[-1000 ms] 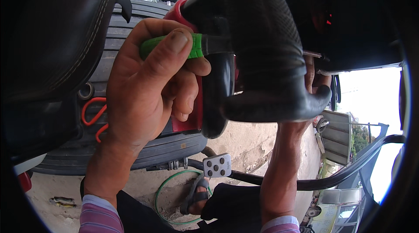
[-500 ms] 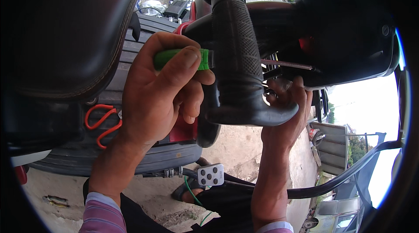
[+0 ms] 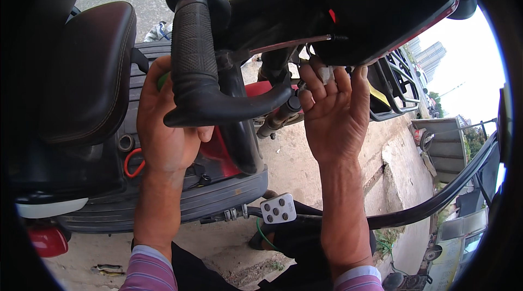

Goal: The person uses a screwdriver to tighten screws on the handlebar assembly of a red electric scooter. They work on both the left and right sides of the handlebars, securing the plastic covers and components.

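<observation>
Handlebar (image 3: 194,46): 11 o'clock from view centre; ridged black rubber sleeve.
Left hand (image 3: 166,135): 9 o'clock, partly behind handlebar; grip clamped on green-handled screwdriver (image 3: 289,44).
Screwdriver: shaft passes behind handlebar; tip at black cover (image 3: 392,10), 1 o'clock.
Right hand (image 3: 339,119): 3 o'clock, below cover, palm toward wearer; fingers curled beside pale scrap (image 3: 325,75), clamped or loose, cannot tell.
Foot pedal (image 3: 278,208): 6 o'clock, silver, dark studs.

Dark stitched seat (image 3: 90,73), silvery pedal (image 3: 278,208), pale distant towers (image 3: 432,59)
</observation>
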Action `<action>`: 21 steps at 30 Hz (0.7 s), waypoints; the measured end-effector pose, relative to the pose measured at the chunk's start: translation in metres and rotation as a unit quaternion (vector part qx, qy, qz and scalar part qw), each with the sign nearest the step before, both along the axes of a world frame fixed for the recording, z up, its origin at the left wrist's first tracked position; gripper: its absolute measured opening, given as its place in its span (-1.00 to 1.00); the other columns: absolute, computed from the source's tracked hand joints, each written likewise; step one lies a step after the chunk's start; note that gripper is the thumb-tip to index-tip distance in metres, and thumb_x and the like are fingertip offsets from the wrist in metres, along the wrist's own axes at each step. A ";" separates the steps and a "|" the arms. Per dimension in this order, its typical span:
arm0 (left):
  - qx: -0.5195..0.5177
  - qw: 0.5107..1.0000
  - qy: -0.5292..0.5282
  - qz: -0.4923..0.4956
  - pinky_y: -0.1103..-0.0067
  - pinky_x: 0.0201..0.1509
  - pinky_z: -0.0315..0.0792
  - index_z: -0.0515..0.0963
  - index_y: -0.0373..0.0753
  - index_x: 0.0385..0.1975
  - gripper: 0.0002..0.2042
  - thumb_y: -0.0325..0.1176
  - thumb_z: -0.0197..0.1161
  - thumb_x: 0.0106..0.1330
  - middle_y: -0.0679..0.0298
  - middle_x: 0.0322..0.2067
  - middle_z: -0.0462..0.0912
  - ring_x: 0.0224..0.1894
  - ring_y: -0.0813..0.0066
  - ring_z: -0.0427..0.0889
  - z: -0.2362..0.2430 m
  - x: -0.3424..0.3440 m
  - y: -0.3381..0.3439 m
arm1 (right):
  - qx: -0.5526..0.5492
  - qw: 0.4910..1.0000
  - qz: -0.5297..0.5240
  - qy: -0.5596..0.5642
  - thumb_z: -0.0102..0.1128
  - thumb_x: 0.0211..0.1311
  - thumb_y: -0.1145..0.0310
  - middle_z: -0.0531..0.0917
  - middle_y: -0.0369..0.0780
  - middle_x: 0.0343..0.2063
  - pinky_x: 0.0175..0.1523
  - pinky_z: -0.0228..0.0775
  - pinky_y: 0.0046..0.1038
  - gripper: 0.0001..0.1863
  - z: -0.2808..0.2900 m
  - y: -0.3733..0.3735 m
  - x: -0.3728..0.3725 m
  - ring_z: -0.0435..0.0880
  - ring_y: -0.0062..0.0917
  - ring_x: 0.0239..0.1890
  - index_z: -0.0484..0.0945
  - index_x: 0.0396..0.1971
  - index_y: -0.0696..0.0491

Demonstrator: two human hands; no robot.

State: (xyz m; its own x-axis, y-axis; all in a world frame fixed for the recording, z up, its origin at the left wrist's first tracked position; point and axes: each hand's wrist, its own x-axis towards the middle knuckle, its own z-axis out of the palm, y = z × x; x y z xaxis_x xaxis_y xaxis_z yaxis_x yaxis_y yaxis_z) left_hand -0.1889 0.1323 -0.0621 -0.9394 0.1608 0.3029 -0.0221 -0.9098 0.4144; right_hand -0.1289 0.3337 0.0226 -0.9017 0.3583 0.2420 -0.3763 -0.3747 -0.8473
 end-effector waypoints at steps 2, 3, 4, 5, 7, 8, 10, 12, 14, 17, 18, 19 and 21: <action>-0.002 1.000 -0.004 -0.005 0.60 -0.72 0.44 0.32 -0.26 0.17 -0.69 -0.28 -0.02 0.55 -0.09 -0.30 0.63 -0.67 0.44 0.58 -0.004 -0.003 0.000 | 0.011 1.000 0.013 -0.013 0.13 0.41 -0.10 0.57 -0.16 0.09 -0.11 0.61 -0.51 -0.38 0.002 0.003 0.000 0.68 -0.40 0.04 0.37 0.23 0.08; 0.001 1.000 -0.008 -0.006 0.60 -0.72 0.45 0.32 -0.26 0.17 -0.69 -0.28 -0.03 0.55 -0.11 -0.29 0.62 -0.67 0.43 0.58 -0.007 -0.004 -0.001 | 0.019 1.000 0.014 -0.017 0.14 0.40 -0.11 0.57 -0.15 0.09 -0.11 0.61 -0.51 -0.36 0.003 0.003 -0.001 0.67 -0.40 0.04 0.36 0.23 0.08; 0.003 1.000 -0.013 -0.009 0.59 -0.72 0.45 0.32 -0.26 0.17 -0.69 -0.27 -0.04 0.55 -0.14 -0.29 0.62 -0.67 0.42 0.58 -0.007 -0.004 -0.001 | 0.027 0.999 0.014 -0.021 0.16 0.39 -0.12 0.57 -0.14 0.09 -0.11 0.61 -0.51 -0.34 0.004 0.004 0.000 0.66 -0.40 0.05 0.36 0.24 0.09; 0.007 1.000 -0.013 -0.009 0.59 -0.72 0.46 0.32 -0.26 0.17 -0.70 -0.27 -0.04 0.55 -0.14 -0.29 0.62 -0.67 0.42 0.58 -0.004 -0.003 0.000 | 0.031 0.999 0.016 -0.022 0.19 0.36 -0.14 0.57 -0.13 0.08 -0.13 0.61 -0.51 -0.30 0.005 0.004 0.000 0.65 -0.41 0.06 0.35 0.25 0.09; 0.015 1.000 -0.015 -0.005 0.60 -0.71 0.46 0.32 -0.26 0.16 -0.70 -0.26 -0.03 0.55 -0.15 -0.30 0.61 -0.67 0.40 0.58 0.000 -0.002 0.000 | 0.046 0.998 0.007 -0.035 0.20 0.35 -0.15 0.56 -0.12 0.09 -0.13 0.61 -0.50 -0.28 0.008 0.004 0.000 0.65 -0.40 0.05 0.34 0.26 0.10; 0.009 1.000 -0.007 -0.010 0.60 -0.71 0.46 0.32 -0.26 0.16 -0.69 -0.26 -0.02 0.55 -0.15 -0.30 0.61 -0.67 0.40 0.59 0.000 -0.004 -0.001 | 0.055 0.998 0.005 -0.042 0.20 0.35 -0.15 0.56 -0.11 0.09 -0.13 0.61 -0.49 -0.28 0.009 0.004 -0.001 0.65 -0.40 0.05 0.34 0.26 0.11; -0.004 1.000 0.006 -0.019 0.60 -0.71 0.46 0.32 -0.26 0.15 -0.69 -0.25 -0.01 0.54 -0.15 -0.29 0.62 -0.67 0.40 0.59 -0.002 -0.007 -0.001 | 0.051 0.998 0.003 -0.046 0.20 0.34 -0.15 0.57 -0.10 0.08 -0.12 0.61 -0.49 -0.26 0.010 0.005 0.001 0.65 -0.38 0.04 0.33 0.27 0.12; -0.012 1.000 -0.020 -0.013 0.60 -0.72 0.46 0.32 -0.27 0.15 -0.68 -0.26 0.06 0.52 -0.15 -0.30 0.61 -0.67 0.40 0.59 0.001 -0.004 0.001 | 0.048 0.998 -0.002 -0.049 0.20 0.34 -0.15 0.58 -0.10 0.07 -0.13 0.61 -0.49 -0.26 0.009 0.005 0.002 0.65 -0.38 0.05 0.33 0.26 0.12; -0.003 0.999 -0.031 -0.021 0.60 -0.72 0.45 0.32 -0.27 0.15 -0.67 -0.27 0.09 0.51 -0.15 -0.31 0.61 -0.67 0.40 0.59 0.002 -0.003 -0.001 | 0.040 0.998 -0.001 -0.043 0.20 0.34 -0.16 0.59 -0.10 0.06 -0.14 0.61 -0.49 -0.27 0.007 0.004 0.001 0.66 -0.36 0.05 0.34 0.25 0.12; -0.030 0.999 -0.013 -0.013 0.60 -0.74 0.42 0.35 -0.27 0.12 -0.69 -0.28 0.11 0.50 0.04 -0.34 0.65 -0.68 0.45 0.59 0.006 -0.002 -0.004 | 0.047 0.998 0.001 -0.030 0.17 0.34 -0.18 0.60 -0.13 0.05 -0.14 0.63 -0.48 -0.29 0.003 0.003 -0.002 0.67 -0.36 0.04 0.36 0.22 0.11; -0.047 0.999 -0.014 -0.005 0.60 -0.74 0.41 0.36 -0.27 0.11 -0.70 -0.28 0.12 0.50 0.08 -0.34 0.66 -0.68 0.46 0.58 0.006 -0.002 -0.004 | 0.051 0.998 0.004 -0.024 0.14 0.35 -0.20 0.60 -0.14 0.04 -0.13 0.64 -0.48 -0.29 0.000 0.002 -0.004 0.67 -0.36 0.04 0.36 0.21 0.10; -0.024 1.000 -0.014 -0.011 0.60 -0.75 0.39 0.38 -0.28 0.07 -0.72 -0.28 0.14 0.50 0.17 -0.36 0.67 -0.68 0.50 0.57 0.013 0.000 -0.003 | 0.055 0.998 0.005 -0.018 0.12 0.36 -0.21 0.60 -0.14 0.04 -0.12 0.64 -0.48 -0.30 -0.001 0.002 -0.005 0.67 -0.37 0.04 0.37 0.21 0.09; -0.018 0.999 -0.023 -0.013 0.60 -0.74 0.38 0.38 -0.28 0.04 -0.73 -0.27 0.15 0.50 0.17 -0.38 0.67 -0.69 0.50 0.56 0.016 0.003 -0.003 | 0.073 0.997 0.017 -0.008 0.03 0.39 -0.25 0.62 -0.15 0.02 -0.09 0.66 -0.48 -0.31 -0.003 0.002 -0.006 0.68 -0.38 0.04 0.38 0.19 0.07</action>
State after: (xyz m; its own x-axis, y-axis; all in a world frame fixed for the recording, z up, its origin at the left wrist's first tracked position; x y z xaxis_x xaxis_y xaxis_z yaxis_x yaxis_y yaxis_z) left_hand -0.1862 0.1292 -0.0458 -0.9474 0.1959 0.2531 -0.0656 -0.8930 0.4453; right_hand -0.1345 0.3360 0.0198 -0.9168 0.2903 0.2741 -0.3512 -0.2597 -0.8996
